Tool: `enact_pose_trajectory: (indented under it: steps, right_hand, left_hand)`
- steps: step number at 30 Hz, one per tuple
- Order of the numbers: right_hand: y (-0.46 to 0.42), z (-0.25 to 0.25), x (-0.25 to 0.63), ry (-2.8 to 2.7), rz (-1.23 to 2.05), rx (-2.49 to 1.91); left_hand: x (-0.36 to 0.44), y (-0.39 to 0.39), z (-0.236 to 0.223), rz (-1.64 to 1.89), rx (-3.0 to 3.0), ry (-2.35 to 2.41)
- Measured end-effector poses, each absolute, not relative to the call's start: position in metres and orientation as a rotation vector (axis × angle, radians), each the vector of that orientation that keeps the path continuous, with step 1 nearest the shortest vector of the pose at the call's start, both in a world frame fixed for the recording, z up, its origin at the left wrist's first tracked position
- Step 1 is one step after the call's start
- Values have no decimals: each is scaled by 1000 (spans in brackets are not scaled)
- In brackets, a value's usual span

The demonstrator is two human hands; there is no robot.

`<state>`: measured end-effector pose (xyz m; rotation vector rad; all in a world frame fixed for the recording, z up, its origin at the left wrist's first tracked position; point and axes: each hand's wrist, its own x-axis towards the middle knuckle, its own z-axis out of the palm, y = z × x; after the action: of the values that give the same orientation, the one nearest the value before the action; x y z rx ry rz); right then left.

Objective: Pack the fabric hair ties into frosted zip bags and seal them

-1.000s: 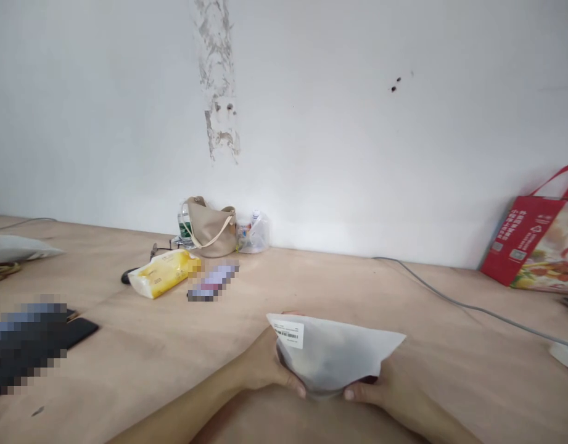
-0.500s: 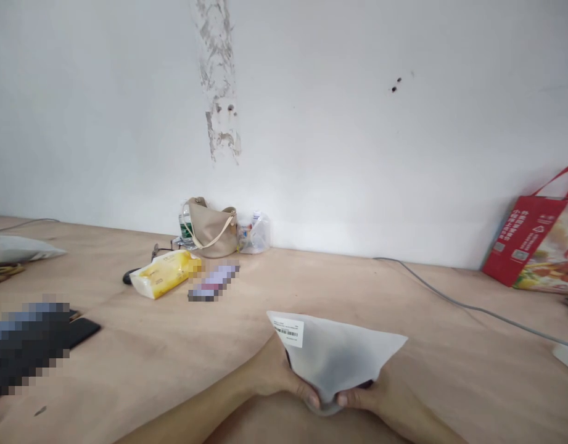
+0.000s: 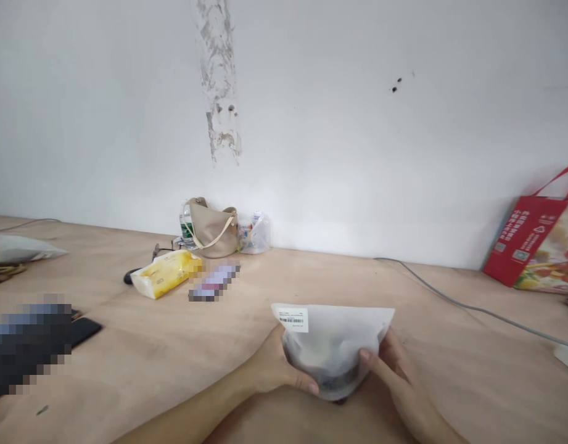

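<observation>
A frosted white plastic pouch [image 3: 332,339] with a barcode sticker at its top left corner stands upright on the wooden table [image 3: 140,357], something dark showing faintly inside its lower part. My left hand [image 3: 272,367] grips its lower left side, fingers curled under it. My right hand [image 3: 395,373] holds its right side, thumb pressed on the front.
Against the wall stand a beige shoulder bag [image 3: 212,229], a water bottle [image 3: 185,225] and a clear bag [image 3: 256,234]. A yellow tissue pack [image 3: 166,273] lies in front. A grey cable [image 3: 469,305] runs to the right, near a red shopping bag [image 3: 538,246]. A black phone [image 3: 82,331] lies at left.
The pouch has been turned more upright and square to me. My right hand has moved up its right side and its thumb now rests on the front.
</observation>
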<state>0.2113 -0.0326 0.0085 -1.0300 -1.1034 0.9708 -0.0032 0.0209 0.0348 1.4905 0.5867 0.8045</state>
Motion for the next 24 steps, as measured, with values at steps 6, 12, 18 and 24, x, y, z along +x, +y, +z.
enact_pose_trajectory:
  steps: [6, 12, 18, 24]
  right_hand:
    - [-27, 4, 211, -950, 990, -1119]
    - [-29, 4, 205, -908, 960, -1131]
    - [-29, -1, 204, -836, 987, -1068]
    - [-30, -1, 201, -747, 1050, -1015]
  left_hand:
    - [-6, 22, 24, 867, 1446, 717]
    - [-3, 18, 36, 835, 1488, 639]
    - [0, 18, 43, 813, 1516, 472]
    - [2, 16, 41, 812, 1522, 490]
